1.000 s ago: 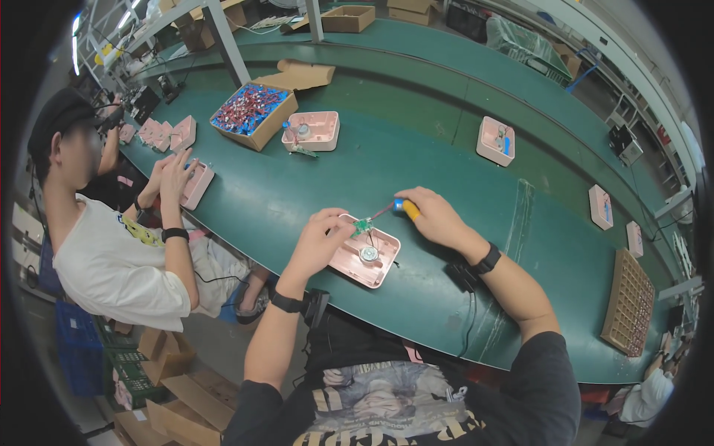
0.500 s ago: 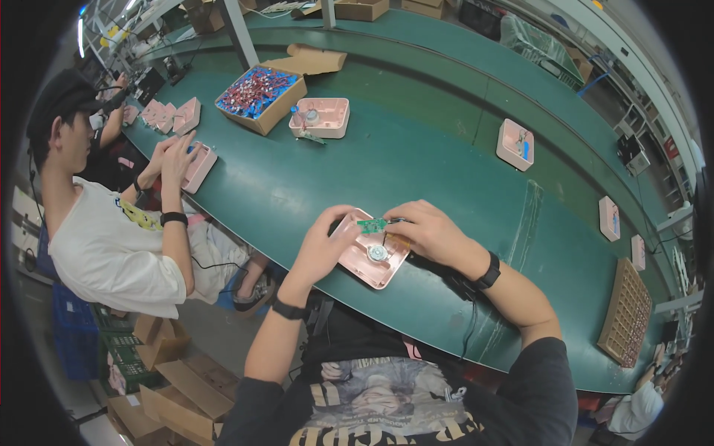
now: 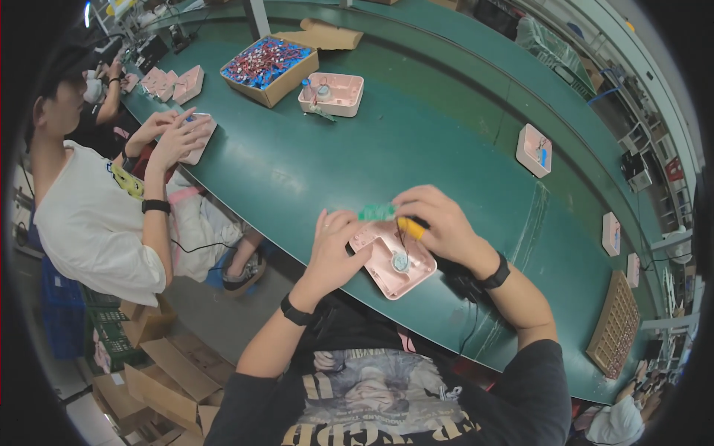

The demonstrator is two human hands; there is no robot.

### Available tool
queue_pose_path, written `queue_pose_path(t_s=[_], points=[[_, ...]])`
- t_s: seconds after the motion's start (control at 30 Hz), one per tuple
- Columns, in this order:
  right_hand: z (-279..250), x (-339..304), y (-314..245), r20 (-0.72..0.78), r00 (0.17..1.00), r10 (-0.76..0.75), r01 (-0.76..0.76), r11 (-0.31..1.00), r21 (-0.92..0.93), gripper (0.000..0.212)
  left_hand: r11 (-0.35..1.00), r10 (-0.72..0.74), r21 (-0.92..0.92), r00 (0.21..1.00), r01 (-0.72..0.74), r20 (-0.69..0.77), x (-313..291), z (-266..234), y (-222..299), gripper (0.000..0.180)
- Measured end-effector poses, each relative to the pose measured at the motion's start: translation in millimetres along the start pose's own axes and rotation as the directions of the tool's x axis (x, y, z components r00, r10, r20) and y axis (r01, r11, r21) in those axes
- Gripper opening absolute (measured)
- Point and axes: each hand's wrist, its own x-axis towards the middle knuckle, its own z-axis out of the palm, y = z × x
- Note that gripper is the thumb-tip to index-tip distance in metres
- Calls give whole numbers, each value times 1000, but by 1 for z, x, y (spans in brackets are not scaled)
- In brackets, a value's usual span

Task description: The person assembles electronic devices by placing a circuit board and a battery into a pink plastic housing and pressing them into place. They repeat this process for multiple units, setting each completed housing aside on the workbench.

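Note:
A pink plastic shell [image 3: 383, 271] lies in front of me, open side up. Inside it sits a small round pale component [image 3: 401, 262] with thin dark wires rising from it. My left hand [image 3: 335, 245] is closed around the shell's left side, its thumb over the wall. Its fingertips reach the left end of a green circuit board [image 3: 377, 213], which is above the shell's far edge and blurred. My right hand [image 3: 439, 223] is closed on a yellow-handled tool [image 3: 410, 227]; its working end is hidden. The right fingertips meet the board's right end.
Farther off stand another pink shell [image 3: 343, 93] with parts and a cardboard box [image 3: 271, 67] of red and blue pieces. A co-worker [image 3: 97, 201] handles a shell at left. More shells [image 3: 534, 149] and a compartment tray [image 3: 613, 327] are at right.
My view has shifted slightly. The yellow tool handle now shows more plainly in my right hand. My left thumb has come down over the shell's wall, and the shell appears turned.

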Motion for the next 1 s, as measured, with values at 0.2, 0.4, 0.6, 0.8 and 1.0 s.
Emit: queue_pose_path(t_s=[0.2, 0.4, 0.6, 0.8, 1.0], points=[[-1, 1, -6, 208, 964, 163, -187, 977, 100, 19, 994, -47, -102, 999, 49, 18, -2, -2, 4, 40], [0, -2, -9, 313, 935, 169, -156, 986, -66, 18, 991, -11, -132, 1000, 12, 10, -3, 2, -1, 38], [6, -4, -12, 302, 930, 209, -186, 977, -102, 19, 981, 136, -131, 987, -146, -84, -2, 7, -7, 32], [-3, 2, -6, 367, 903, 226, -246, 969, 11, 23, 977, 212, 34, 976, -211, -43, -1, -1, 7, 19], [-27, 5, 13, 200, 955, 217, -159, 949, -271, 28, 989, 129, 72, 991, -126, -27, -1, -7, 13, 14]])
